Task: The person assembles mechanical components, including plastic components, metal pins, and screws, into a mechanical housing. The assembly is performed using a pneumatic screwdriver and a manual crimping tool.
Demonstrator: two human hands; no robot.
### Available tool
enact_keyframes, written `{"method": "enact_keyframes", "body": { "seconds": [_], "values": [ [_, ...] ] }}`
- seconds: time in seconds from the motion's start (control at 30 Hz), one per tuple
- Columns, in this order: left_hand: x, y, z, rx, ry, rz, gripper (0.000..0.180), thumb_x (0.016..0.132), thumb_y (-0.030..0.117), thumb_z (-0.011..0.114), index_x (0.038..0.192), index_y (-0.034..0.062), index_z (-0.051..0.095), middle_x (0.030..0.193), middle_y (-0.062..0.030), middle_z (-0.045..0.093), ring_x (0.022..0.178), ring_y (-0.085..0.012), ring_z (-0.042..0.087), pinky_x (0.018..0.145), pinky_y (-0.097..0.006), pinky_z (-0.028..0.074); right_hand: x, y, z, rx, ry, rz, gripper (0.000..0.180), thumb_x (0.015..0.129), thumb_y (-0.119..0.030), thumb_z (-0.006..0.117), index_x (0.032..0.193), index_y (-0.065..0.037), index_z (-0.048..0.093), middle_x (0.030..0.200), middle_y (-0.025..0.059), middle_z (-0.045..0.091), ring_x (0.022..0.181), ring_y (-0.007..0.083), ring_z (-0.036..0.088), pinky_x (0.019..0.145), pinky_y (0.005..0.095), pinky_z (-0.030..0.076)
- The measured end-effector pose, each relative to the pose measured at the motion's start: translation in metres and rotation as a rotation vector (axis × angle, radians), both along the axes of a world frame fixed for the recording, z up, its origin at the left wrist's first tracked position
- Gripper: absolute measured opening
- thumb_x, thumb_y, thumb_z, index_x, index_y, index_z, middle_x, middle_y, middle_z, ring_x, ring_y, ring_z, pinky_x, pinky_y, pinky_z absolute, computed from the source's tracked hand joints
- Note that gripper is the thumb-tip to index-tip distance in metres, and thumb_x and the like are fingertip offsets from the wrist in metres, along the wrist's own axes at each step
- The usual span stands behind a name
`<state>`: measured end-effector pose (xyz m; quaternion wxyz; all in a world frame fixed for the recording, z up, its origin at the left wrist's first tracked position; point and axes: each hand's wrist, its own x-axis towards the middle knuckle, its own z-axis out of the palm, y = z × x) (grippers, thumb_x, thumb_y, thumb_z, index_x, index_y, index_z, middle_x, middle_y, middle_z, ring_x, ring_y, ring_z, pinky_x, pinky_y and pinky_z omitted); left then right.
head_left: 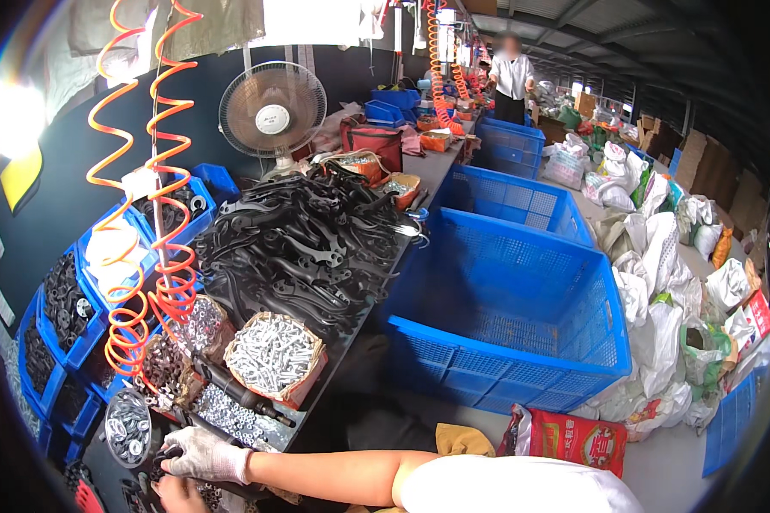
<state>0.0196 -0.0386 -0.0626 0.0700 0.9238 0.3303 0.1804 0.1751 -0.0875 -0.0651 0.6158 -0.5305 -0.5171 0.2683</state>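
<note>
"Okay, where to look first?"
"Left: dish of metal rings (129, 430). Then the black part (157, 467), just right."
"Grip?"
"Bare left hand (180, 495) partly out of view, cannot tell; gloved right hand (202, 455) curled narrow, apparently holding the part. Best keep it steady, clear of the loose nuts (229, 416) further right."
</note>
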Motion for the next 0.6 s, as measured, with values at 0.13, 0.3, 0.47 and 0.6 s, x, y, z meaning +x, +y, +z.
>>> {"method": "enact_keyframes", "body": {
  "seconds": [0.13,0.3,0.47,0.6],
  "values": [
    [0.007,0.015,-0.019,0.239,0.401,-0.030,0.024,0.091,0.018,0.059,0.101,-0.0040,0.062,0.087,-0.0137,0.060,0.079,-0.0249,0.057,0.075,-0.035,0.046,-0.012,-0.005,-0.008,0.018,-0.027,0.032,0.040,0.077,-0.031,0.067,0.099,0.003,0.065,0.092,0.0218,0.067,0.089,0.0316,0.065,0.078,0.0367,0.050],
    [0.004,0.011,-0.020,0.273,0.364,-0.039,0.024,0.091,0.019,0.060,0.100,-0.0039,0.061,0.087,-0.0137,0.060,0.079,-0.0248,0.056,0.074,-0.035,0.046,-0.010,-0.009,-0.006,0.061,0.091,0.106,0.041,0.078,-0.029,0.066,0.103,0.003,0.064,0.093,0.0207,0.068,0.089,0.0285,0.065,0.079,0.0365,0.049],
    [0.006,0.012,-0.018,0.320,0.315,-0.046,0.024,0.091,0.019,0.060,0.099,-0.0037,0.061,0.087,-0.0136,0.060,0.078,-0.0247,0.056,0.074,-0.034,0.046,-0.012,-0.009,-0.014,0.018,0.065,0.103,0.045,0.081,-0.032,0.065,0.107,0.004,0.061,0.097,0.0207,0.067,0.092,0.0272,0.064,0.081,0.0352,0.048],
    [0.008,0.011,-0.018,0.351,0.278,-0.061,0.024,0.091,0.019,0.060,0.098,-0.0036,0.061,0.087,-0.0135,0.060,0.078,-0.0246,0.056,0.074,-0.034,0.046,-0.009,-0.012,-0.014,0.006,0.139,0.149,0.046,0.082,-0.033,0.065,0.108,0.005,0.061,0.099,0.0192,0.067,0.093,0.0250,0.063,0.084,0.0344,0.048]
  ]
}}
